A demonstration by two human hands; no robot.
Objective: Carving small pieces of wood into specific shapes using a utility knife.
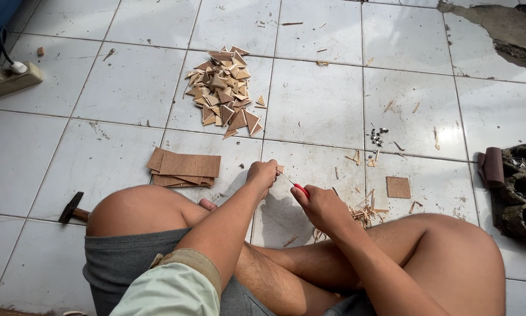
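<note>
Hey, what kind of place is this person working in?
Probably an informal home workshop on a white tiled floor, not a fitted shop. A pile of small wooden triangles, a stack of thin wood sheets and a hammer lie on the tiles.

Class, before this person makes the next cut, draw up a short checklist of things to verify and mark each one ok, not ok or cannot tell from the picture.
1. Left hand grips the small wood piece: ok.
2. Right hand holds the red-handled knife: ok.
3. Blade tip meets the wood piece: cannot tell, too small.
4. Left fingers out of the blade's path: cannot tell.
5. Stack of wood sheets lies close beside the left knee: ok.
6. Tiled floor under the hands free of scraps: not ok, wood shavings lie by the right hand.
</note>
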